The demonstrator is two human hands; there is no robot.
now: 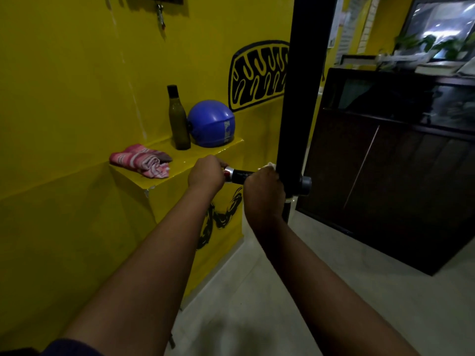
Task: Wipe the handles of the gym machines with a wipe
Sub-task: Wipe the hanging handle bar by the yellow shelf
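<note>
Hands curl round the short black machine handle [240, 173]: left hand [207, 170] at its silver-collared free end, right hand [263, 187] clutching a crumpled white wipe [270, 165] beside the black upright post [300, 98].

There is one view only, from a wide-angle camera worn on the person's head. It faces forward and down, along the two bare forearms [159, 253] that come in from the lower edge. The left grip [207, 172] and the right grip [263, 187] are near, in mid-frame. The yellow painted wall [77, 98] fills the left side, and the pale tiled floor [257, 304] fills the lower right.
</note>
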